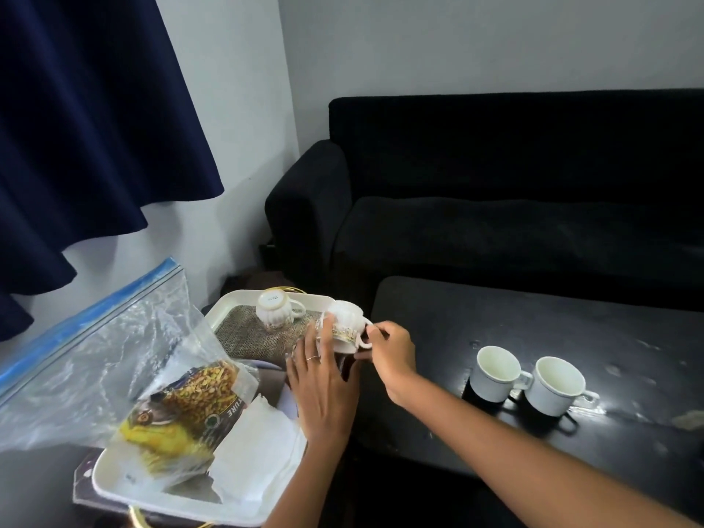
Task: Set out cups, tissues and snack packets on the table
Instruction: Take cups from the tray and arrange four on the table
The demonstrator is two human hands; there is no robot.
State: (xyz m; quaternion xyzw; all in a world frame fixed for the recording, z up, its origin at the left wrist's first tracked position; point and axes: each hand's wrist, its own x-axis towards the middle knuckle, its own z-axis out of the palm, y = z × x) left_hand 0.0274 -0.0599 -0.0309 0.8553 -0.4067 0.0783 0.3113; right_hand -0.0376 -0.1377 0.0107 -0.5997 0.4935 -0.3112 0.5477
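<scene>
While the right hand point(390, 354) pinched the patterned cup point(344, 325) by its handle, it sat tilted between both hands. The left hand point(324, 383), fingers straight, touched its side.

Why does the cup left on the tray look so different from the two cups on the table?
The cup on the tray stands upside down, bottom up; the two cups on the table stand upright with their mouths open. The tray cup has a ribbed, rounded body with a patterned band near its rim; the table cups are plain and smooth. The tray cup sits on a woven mat; the table cups rest on the dark table. All are white with one handle.
</scene>
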